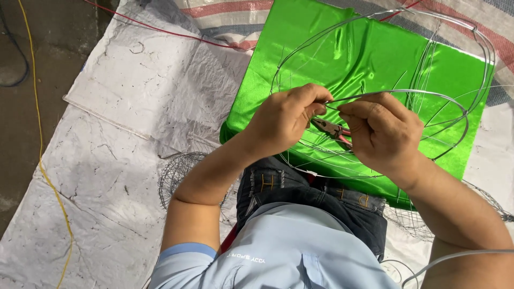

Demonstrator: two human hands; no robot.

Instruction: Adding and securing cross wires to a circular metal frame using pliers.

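- Head view: the left hand (286, 120) and the right hand (383, 131) sit close together over the lap, fingertips almost meeting.
- Each hand is pinched closed on the same thin wire (348, 98), at a spot where it joins the wire frame (455, 101).
- The frame is a rounded cage of hoops and ribs, lying over the green cloth (348, 48) and across the person's knees.
- Pliers (333, 130) with red handles lie just under the hands, on the cloth between them; whether a finger touches them cannot be told.
- The cloth lies on a crumpled white sheet (134, 107) spread over the floor.
- A mesh basket (179, 174) lies on the sheet by the left elbow.
- A yellow cord (40, 150) runs along the sheet's left edge.
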